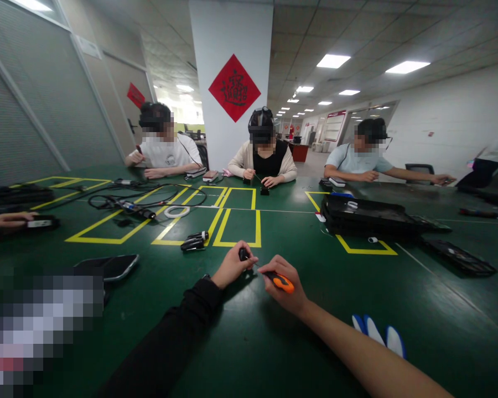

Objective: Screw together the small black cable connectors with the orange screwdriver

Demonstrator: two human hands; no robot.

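Note:
In the middle of the green table, my left hand (236, 267) is closed around a small black part (243, 254), most of which my fingers hide. My right hand (288, 284) grips a screwdriver (283, 282) with an orange and black handle. Its thin shaft points left toward the black part, and I cannot tell whether the tip touches it. Just beyond my left hand, some black pieces (194, 241) with a white end lie on the table. A blue and white glove (377, 331) shows partly beyond my right forearm.
Yellow tape rectangles (237, 243) mark the green table (315, 348). Black cables (149, 190) and a white tape ring (176, 211) lie left, near a phone (120, 267). A large black casing (369, 216) lies right. Several people sit opposite; another person's hand (8, 222) is at far left.

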